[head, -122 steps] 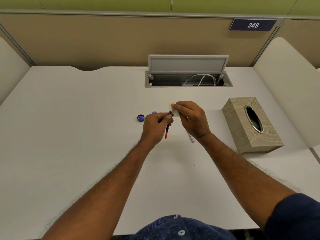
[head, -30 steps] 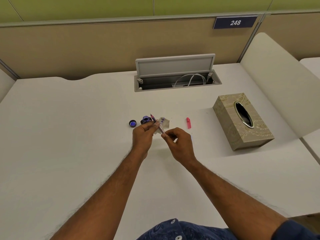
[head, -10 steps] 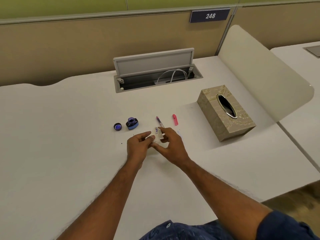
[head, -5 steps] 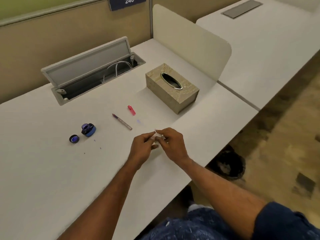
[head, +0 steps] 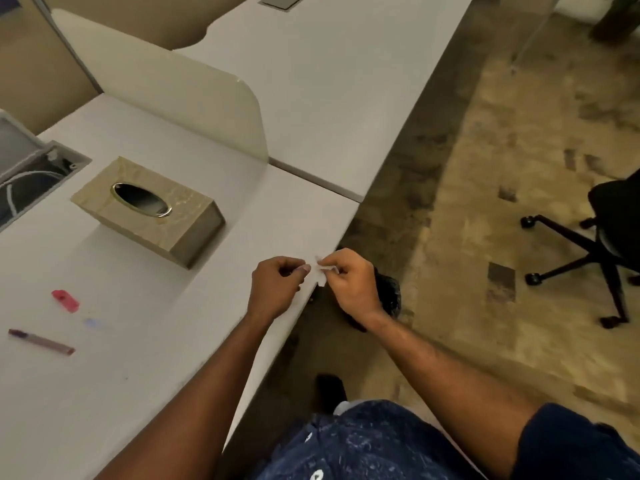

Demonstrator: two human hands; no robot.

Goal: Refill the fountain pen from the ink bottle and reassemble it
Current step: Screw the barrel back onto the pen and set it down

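Both my hands are out over the bench (head: 145, 344) edge, working a small white scrap of tissue (head: 321, 271) between them. My right hand (head: 349, 284) has its grip pinched narrow on the scrap, thumb and forefinger closed on its top edge. My left hand (head: 277, 289) is curled just beside it at nine o'clock, thumb tip touching the scrap's near side; whether that grip really holds the paper or only rests against it, I cannot tell.

The pen is nowhere near my hands. Its slim body (head: 41, 341), dark purple at one end, lies flat on the bench well away at about nine o'clock from my left hand, close to the left border of the view. The red pen piece (head: 65, 300) lies apart from it, a little farther from me, with a faint bluish smear (head: 91, 323) on the surface between the two.

The tissue box (head: 149, 211) sits at about ten o'clock from my hands. Below my right hand, over the floor, there is a dark bin (head: 388, 292).
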